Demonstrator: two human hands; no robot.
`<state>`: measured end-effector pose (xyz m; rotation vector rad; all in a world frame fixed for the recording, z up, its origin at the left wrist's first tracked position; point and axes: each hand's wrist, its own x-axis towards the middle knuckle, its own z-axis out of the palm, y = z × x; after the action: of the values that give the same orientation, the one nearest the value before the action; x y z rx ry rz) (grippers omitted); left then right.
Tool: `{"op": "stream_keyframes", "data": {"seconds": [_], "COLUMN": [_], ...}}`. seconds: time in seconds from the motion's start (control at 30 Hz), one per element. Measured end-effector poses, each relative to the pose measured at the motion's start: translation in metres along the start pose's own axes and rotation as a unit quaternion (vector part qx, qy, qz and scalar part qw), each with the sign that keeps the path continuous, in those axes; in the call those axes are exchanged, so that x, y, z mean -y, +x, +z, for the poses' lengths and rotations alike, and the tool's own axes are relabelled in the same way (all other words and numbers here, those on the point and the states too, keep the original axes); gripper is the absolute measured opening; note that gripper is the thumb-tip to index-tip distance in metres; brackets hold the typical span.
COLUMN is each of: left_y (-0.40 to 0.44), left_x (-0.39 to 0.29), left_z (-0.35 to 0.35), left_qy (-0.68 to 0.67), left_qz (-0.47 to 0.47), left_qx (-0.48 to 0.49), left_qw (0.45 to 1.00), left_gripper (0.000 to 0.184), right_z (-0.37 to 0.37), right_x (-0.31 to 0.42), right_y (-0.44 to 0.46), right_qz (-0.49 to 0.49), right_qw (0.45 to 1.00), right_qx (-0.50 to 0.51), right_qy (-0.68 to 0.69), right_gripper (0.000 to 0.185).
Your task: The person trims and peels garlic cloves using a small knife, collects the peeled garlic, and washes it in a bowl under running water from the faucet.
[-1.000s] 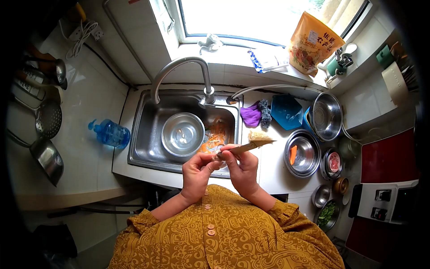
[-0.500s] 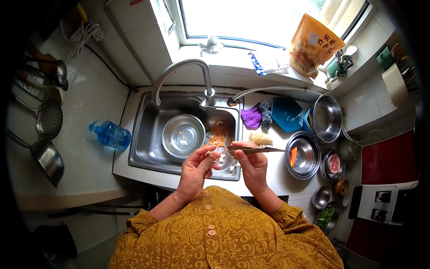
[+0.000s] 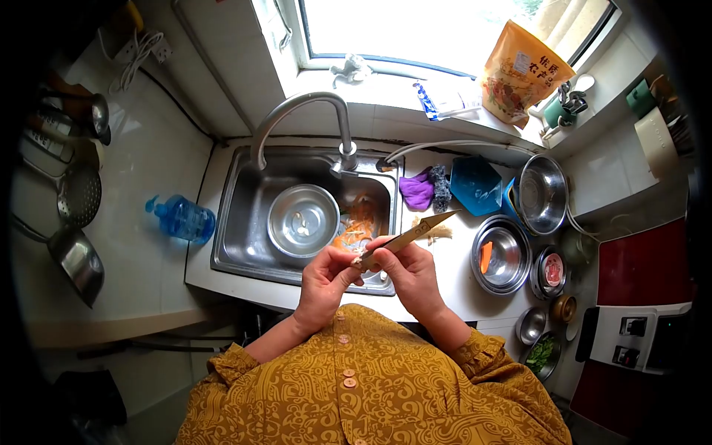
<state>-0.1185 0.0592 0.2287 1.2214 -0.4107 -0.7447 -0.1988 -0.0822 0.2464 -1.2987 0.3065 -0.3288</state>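
Observation:
Near the sink's front right corner, my left hand (image 3: 324,285) is closed in a pinch on a small pale piece, possibly garlic, mostly hidden by the fingers. My right hand (image 3: 412,280) is wrapped round a knife (image 3: 415,231), whose tip points up and right. The knife's near end touches the small piece between my hands. Behind them, orange and pale peelings (image 3: 357,226) lie in the sink (image 3: 248,194). A steel bowl (image 3: 302,220) in the sink holds a few small white pieces.
A faucet (image 3: 304,100) arches over the sink. Left of it stands a blue pump bottle (image 3: 187,219). On the right counter are a purple cloth (image 3: 417,191), a blue container (image 3: 475,185), and steel bowls, one holding a carrot piece (image 3: 486,256). Ladles hang at the left.
Half a second ago the knife lay nearly level and my hands were farther apart. Now my right hand is closer to my left, and the knife tip is angled upward.

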Motion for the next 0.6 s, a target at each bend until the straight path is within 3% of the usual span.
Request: {"op": "stream_keyframes", "data": {"seconds": [0.17,0.23,0.43,0.53,0.6], "left_y": [-0.002,0.000,0.001,-0.003,-0.004], "left_x": [-0.002,-0.001,0.000,0.001,0.005], "left_z": [-0.002,-0.003,0.011,0.007,0.003], "left_qy": [0.001,-0.013,0.005,0.015,0.007], "left_qz": [-0.009,-0.058,0.026,-0.010,-0.011], "left_qx": [0.008,0.008,-0.022,-0.017,-0.006], "left_qw": [1.000,0.998,0.999,1.000,1.000], "left_gripper": [0.015,0.018,0.022,0.022,0.023], "right_z": [0.006,0.006,0.013,0.014,0.013], "right_x": [-0.008,-0.015,-0.015,-0.016,-0.018], "right_y": [-0.003,-0.003,-0.001,-0.003,-0.003], "right_qz": [-0.027,-0.038,-0.043,-0.052,-0.016], "right_qw": [0.998,0.998,0.995,0.996,0.992], "right_qx": [-0.049,-0.056,-0.082,-0.064,-0.075], "right_qy": [0.004,0.003,0.033,0.027,0.095], "right_gripper": [0.017,0.017,0.016,0.018,0.019]}}
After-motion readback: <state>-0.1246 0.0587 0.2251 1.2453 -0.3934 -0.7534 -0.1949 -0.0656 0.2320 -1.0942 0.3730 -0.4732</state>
